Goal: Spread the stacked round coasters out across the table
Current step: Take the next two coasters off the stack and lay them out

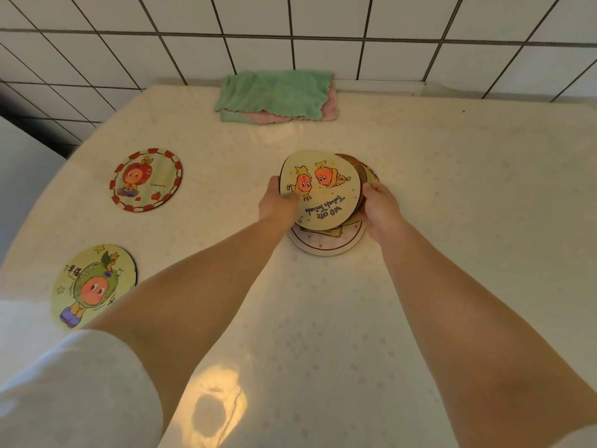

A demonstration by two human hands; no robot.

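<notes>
The white sleeve (pixel 74 392) is nearest. Mid-table (pixel 452 221), the left hand (pixel 277 203) grips the top coaster (pixel 323 189); the right hand (pixel 381 208) clasps the stack (pixel 329 240). Lift the coaster clear, steadying the stack, and place it well apart from the two coasters (pixel 146 180) near the left edge.

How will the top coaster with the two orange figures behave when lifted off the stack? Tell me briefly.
The top coaster probably stays stiff: it looks flat though tilted and held only at its edges by the left hand and right hand. It looks thin, so likely light. Laid flat, it shouldn't roll.
</notes>
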